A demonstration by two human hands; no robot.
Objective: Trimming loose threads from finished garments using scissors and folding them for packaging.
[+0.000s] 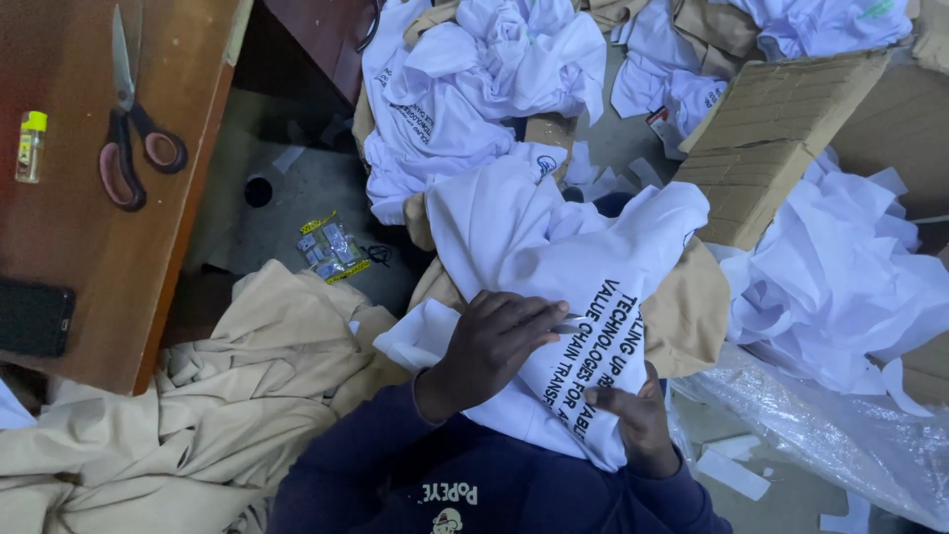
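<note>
A white printed shirt [554,247] lies bunched across my lap, dark lettering facing up. My left hand [489,346] presses down on it with fingers closed around a thin small tool, whose tip pokes out toward the lettering. My right hand [638,420] pinches the shirt's lower edge beside the print. Both wrists come out of dark blue sleeves.
A wooden table [148,267] at left carries red-handled scissors [129,138], a small yellow-capped bottle [31,146] and a black phone [35,318]. Beige cloth [217,396] piles at lower left. More white shirts [474,89], cardboard boxes [771,138] and plastic wrap [820,425] surround me.
</note>
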